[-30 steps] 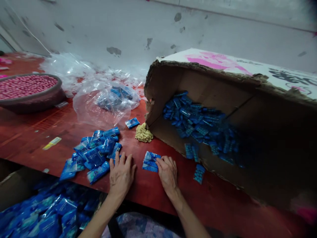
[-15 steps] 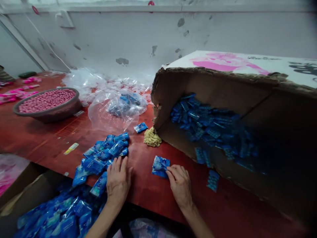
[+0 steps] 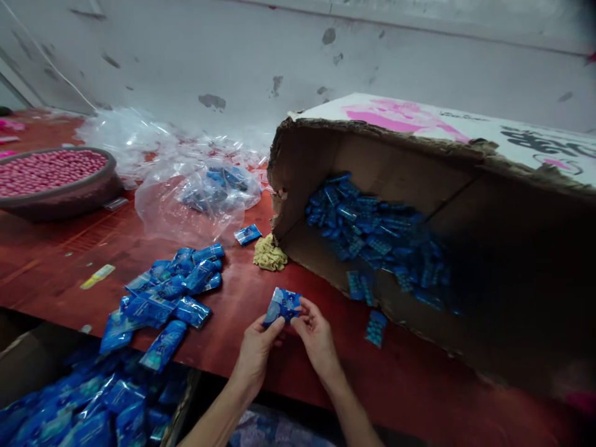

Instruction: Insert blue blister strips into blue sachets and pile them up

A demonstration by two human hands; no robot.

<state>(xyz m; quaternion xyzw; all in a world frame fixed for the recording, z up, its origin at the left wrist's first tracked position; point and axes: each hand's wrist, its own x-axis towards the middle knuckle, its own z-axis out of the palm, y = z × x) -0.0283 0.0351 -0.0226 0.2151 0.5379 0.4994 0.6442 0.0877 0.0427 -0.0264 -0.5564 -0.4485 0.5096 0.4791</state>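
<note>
Both hands grip one small blue printed packet (image 3: 282, 304) just above the red table (image 3: 233, 338). My left hand (image 3: 258, 347) is closed on its lower left corner, thumb on top. On the right side, my right hand (image 3: 314, 329) pinches the edge between thumb and fingers. To the left lies a loose pile of shiny blue packets (image 3: 170, 288). Beyond the hands, a single blue packet (image 3: 248, 234) lies flat beside a crumpled yellow cloth-like lump (image 3: 270, 254). A small blue blister-like piece (image 3: 375, 329) rests on the table to the right.
A torn-edged cardboard box (image 3: 326, 261) lies open on its side at right, with many blue blister-like pieces (image 3: 372, 230) inside. At left stand a bowl (image 3: 93, 186) of pink beads and a clear plastic bag (image 3: 158, 208). Below the table edge, a box holds blue packets (image 3: 107, 403).
My left hand has left the pile and moved right to take hold of the packet. The packet, in my right hand's fingers, is now lifted off the table. The view has shifted right.
</note>
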